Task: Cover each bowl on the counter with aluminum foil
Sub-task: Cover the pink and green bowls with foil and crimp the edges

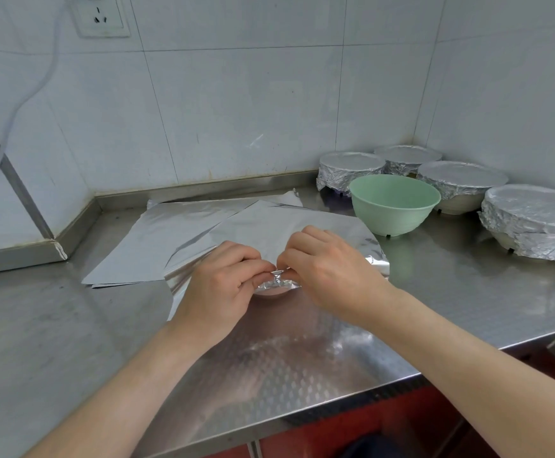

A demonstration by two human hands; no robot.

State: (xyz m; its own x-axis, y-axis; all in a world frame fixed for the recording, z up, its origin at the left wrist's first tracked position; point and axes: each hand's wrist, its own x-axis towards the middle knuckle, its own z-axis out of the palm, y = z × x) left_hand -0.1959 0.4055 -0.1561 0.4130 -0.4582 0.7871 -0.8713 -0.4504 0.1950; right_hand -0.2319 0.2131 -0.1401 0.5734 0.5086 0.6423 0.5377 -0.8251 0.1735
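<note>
broadly, a brushed stainless steel counter (71, 325) fills the view and meets a white tiled wall (236, 94). left of centre on it lies a stack of flat aluminium foil sheets (157, 246). in the far right corner four round bowls wrapped in crinkled foil (533, 219) stand close together. just in front of them sits an open pale green plastic bowl (393, 203), not yet covered. at centre a loose sheet of foil (302, 223) is draped over a small pale bowl (269, 293), of which only a sliver of the near wall shows between the hands. the left hand (223, 285) and the right hand (329, 269) meet at that near rim, fingers curled, each pinching a crumpled fold of foil (277, 279) against the edge. the bowl lies straight under the fingertips, the sheet spreading away from the person and out to both sides, and both hands are equally close. the crimping probably has to travel outward round the rim, each hand taking its own side. the green bowl, right and further back, is nearer the right hand.
</note>
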